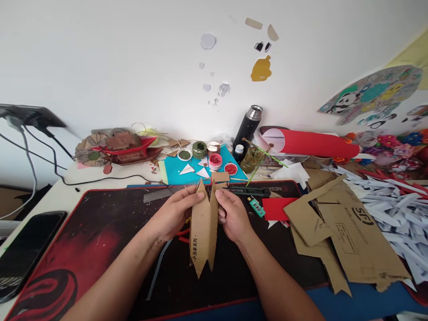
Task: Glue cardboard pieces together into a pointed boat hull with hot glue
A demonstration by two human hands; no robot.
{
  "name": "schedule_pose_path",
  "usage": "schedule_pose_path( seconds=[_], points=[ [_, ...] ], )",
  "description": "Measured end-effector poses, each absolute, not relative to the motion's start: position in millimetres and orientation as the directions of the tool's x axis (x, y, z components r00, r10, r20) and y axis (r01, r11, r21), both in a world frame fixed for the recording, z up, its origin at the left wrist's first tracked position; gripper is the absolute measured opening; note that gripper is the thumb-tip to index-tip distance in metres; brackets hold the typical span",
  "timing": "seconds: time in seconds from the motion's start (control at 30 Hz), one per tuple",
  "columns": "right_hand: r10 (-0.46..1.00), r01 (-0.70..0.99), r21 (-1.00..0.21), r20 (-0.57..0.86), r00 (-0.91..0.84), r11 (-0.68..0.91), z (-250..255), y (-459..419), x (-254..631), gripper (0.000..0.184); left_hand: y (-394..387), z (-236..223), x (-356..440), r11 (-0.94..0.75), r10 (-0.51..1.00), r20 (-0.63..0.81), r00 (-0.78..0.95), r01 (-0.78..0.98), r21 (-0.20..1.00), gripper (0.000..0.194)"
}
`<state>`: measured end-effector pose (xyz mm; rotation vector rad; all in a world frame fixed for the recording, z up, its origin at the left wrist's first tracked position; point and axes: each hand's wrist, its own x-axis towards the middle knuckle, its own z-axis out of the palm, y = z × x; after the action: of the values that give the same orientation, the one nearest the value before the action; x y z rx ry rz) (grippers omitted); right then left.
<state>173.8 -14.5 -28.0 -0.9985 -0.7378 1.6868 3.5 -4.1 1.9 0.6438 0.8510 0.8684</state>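
Observation:
Both my hands hold a long brown cardboard piece (203, 232) with pointed ends, folded lengthwise into two panels, above the black and red desk mat (100, 232). My left hand (174, 214) grips its left panel near the top, thumb on the front. My right hand (232, 214) grips the right panel at the same height. Small printed characters run along the lower left panel. The piece stands roughly upright between my hands.
Cardboard offcuts (354, 236) lie to the right, beside white paper strips (394, 200). Behind are paint jars (216, 160) on teal paper, a black flask (247, 127), a red paper roll (314, 142), a cardboard boat model (117, 149), a metal ruler (160, 194). A phone (23, 249) lies left.

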Motion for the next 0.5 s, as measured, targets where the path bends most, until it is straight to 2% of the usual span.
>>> schedule_pose_path(
  seconds=[0.5],
  points=[
    [0.94,-0.436,-0.836,-0.257,-0.224,-0.332,-27.2,-15.0,174.9,0.053,-4.2,0.9,-8.8,0.508,0.817,-0.325,0.477,-0.326,0.798,0.049]
  ],
)
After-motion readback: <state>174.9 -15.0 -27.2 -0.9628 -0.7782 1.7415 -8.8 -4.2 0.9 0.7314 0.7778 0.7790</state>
